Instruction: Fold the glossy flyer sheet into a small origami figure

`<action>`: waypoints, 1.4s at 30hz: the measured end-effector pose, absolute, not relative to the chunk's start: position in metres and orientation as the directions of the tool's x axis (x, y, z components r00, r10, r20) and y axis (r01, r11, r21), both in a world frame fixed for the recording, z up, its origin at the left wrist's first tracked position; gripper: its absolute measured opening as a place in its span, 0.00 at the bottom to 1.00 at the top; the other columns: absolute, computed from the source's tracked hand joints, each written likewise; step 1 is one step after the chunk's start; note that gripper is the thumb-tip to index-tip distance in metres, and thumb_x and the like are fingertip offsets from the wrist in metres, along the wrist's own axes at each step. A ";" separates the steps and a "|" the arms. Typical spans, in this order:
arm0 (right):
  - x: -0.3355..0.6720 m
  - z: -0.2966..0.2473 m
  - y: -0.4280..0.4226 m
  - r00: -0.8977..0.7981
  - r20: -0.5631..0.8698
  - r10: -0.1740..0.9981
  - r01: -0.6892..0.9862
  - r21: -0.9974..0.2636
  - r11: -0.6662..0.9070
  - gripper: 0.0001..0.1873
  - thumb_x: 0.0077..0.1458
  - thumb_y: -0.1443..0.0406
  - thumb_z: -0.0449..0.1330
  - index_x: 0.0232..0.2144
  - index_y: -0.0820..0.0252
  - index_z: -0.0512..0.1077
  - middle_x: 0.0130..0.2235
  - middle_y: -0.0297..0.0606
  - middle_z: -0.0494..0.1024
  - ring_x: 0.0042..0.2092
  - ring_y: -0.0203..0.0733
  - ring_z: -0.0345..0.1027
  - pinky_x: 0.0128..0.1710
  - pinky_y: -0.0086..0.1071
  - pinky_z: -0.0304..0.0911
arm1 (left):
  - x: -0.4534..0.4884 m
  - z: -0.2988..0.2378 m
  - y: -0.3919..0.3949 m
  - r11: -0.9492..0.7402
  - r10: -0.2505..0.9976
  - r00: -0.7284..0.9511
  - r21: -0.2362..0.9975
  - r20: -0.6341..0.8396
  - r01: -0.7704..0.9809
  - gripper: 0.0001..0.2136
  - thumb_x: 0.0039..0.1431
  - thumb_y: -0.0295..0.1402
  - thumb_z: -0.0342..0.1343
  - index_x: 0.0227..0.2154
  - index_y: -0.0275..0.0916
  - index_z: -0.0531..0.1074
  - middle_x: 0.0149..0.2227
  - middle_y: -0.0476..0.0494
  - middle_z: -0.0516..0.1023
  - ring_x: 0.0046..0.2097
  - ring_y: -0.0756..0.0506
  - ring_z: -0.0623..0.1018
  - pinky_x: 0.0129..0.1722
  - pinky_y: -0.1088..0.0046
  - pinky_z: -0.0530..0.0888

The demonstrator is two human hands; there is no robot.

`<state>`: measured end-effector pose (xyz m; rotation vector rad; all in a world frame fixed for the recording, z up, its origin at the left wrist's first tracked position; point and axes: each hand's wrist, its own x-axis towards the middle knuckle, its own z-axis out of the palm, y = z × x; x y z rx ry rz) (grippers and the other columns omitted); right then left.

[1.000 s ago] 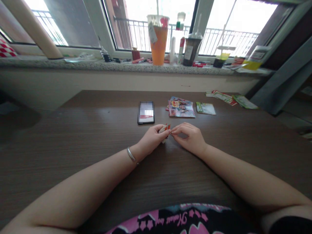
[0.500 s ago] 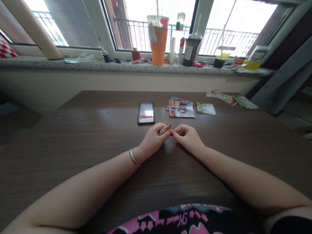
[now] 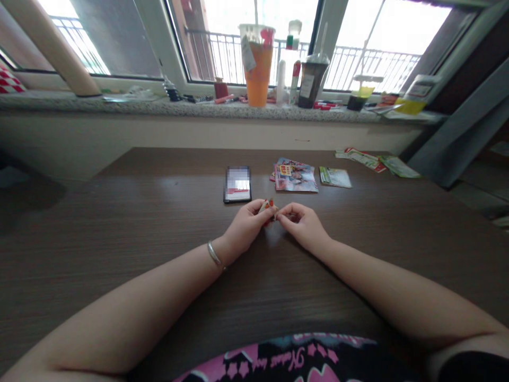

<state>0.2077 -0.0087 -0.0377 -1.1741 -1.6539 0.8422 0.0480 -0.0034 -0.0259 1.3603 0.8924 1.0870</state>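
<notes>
My left hand (image 3: 244, 225), with a silver bangle at its wrist, is closed around a small pale piece with orange-red parts (image 3: 270, 204). Its kind is too small to make out, and the thumb covers much of it. My right hand (image 3: 303, 224) is closed in a pinch, its thumb and fingertips meeting the right edge of the same piece. Both hands are low over the brown table (image 3: 191, 228). Just beyond the left hand lies a phone (image 3: 237, 187) with a lit, partly blurred screen.
Colourful picture packets (image 3: 296, 178) lie past my hands, beside a green and white packet (image 3: 335, 178). More flat packets (image 3: 366, 159) are at the far right edge. A tall orange drink cup (image 3: 257, 69) and a dark drink cup (image 3: 312, 82) stand on the stone windowsill (image 3: 199, 110).
Both hands have shifted slightly left. The small piece has turned in the left fingers, showing more of its orange-red parts. The phone and packets stay in place on the table.
</notes>
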 end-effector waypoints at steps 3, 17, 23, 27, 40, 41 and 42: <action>0.209 -0.040 -0.007 -0.169 0.276 0.946 0.288 -0.904 0.315 0.09 0.50 0.58 0.61 0.28 0.59 0.71 0.29 0.36 0.78 0.27 0.36 0.69 0.26 0.30 0.63 | 0.047 -0.025 -0.002 -0.081 0.962 0.253 0.992 0.103 -0.097 0.14 0.51 0.42 0.61 0.24 0.36 0.70 0.25 0.51 0.68 0.28 0.52 0.66 0.31 0.76 0.64; 0.215 -0.042 0.001 -0.137 0.212 0.967 0.215 -0.947 0.238 0.15 0.48 0.53 0.63 0.26 0.59 0.70 0.28 0.35 0.77 0.30 0.38 0.68 0.30 0.31 0.62 | 0.043 -0.038 0.004 -0.124 0.940 0.306 0.987 0.149 -0.102 0.18 0.50 0.39 0.65 0.41 0.36 0.69 0.37 0.45 0.76 0.37 0.49 0.74 0.40 0.73 0.70; 0.217 -0.044 0.004 -0.161 0.173 0.972 0.142 -0.970 0.196 0.15 0.47 0.53 0.64 0.26 0.58 0.68 0.28 0.34 0.75 0.29 0.37 0.67 0.31 0.32 0.60 | 0.043 -0.037 0.005 -0.080 0.935 0.338 0.992 0.107 -0.095 0.17 0.50 0.44 0.64 0.34 0.35 0.69 0.32 0.47 0.76 0.33 0.50 0.74 0.34 0.75 0.69; 0.216 -0.044 0.002 -0.179 0.169 0.969 0.079 -0.980 0.185 0.16 0.44 0.55 0.66 0.27 0.57 0.66 0.28 0.32 0.74 0.29 0.36 0.66 0.31 0.31 0.60 | 0.043 -0.033 0.004 -0.102 0.922 0.366 0.992 0.122 -0.074 0.17 0.50 0.45 0.63 0.33 0.35 0.70 0.31 0.47 0.76 0.33 0.50 0.73 0.33 0.75 0.68; 0.221 -0.037 0.000 -0.188 0.162 0.969 -0.053 -0.987 0.154 0.16 0.48 0.52 0.62 0.26 0.58 0.69 0.24 0.30 0.70 0.26 0.33 0.60 0.28 0.28 0.58 | 0.043 -0.031 0.003 -0.186 0.893 0.424 0.982 0.150 0.045 0.12 0.56 0.40 0.58 0.34 0.35 0.71 0.30 0.49 0.73 0.31 0.51 0.72 0.34 0.75 0.69; 0.221 -0.037 0.001 -0.188 0.161 0.969 -0.048 -0.987 0.155 0.15 0.48 0.52 0.62 0.26 0.58 0.69 0.24 0.30 0.70 0.26 0.33 0.60 0.28 0.28 0.57 | 0.043 -0.032 0.003 -0.202 0.892 0.424 0.977 0.155 0.069 0.11 0.57 0.40 0.57 0.34 0.35 0.71 0.31 0.48 0.74 0.32 0.51 0.72 0.34 0.75 0.69; 0.220 -0.037 0.001 -0.192 0.159 0.968 -0.044 -0.987 0.153 0.15 0.47 0.53 0.63 0.26 0.57 0.69 0.24 0.30 0.70 0.26 0.33 0.60 0.27 0.28 0.57 | 0.043 -0.033 0.004 -0.222 0.891 0.423 0.970 0.163 0.095 0.11 0.57 0.40 0.56 0.35 0.35 0.71 0.32 0.47 0.74 0.33 0.50 0.72 0.34 0.75 0.69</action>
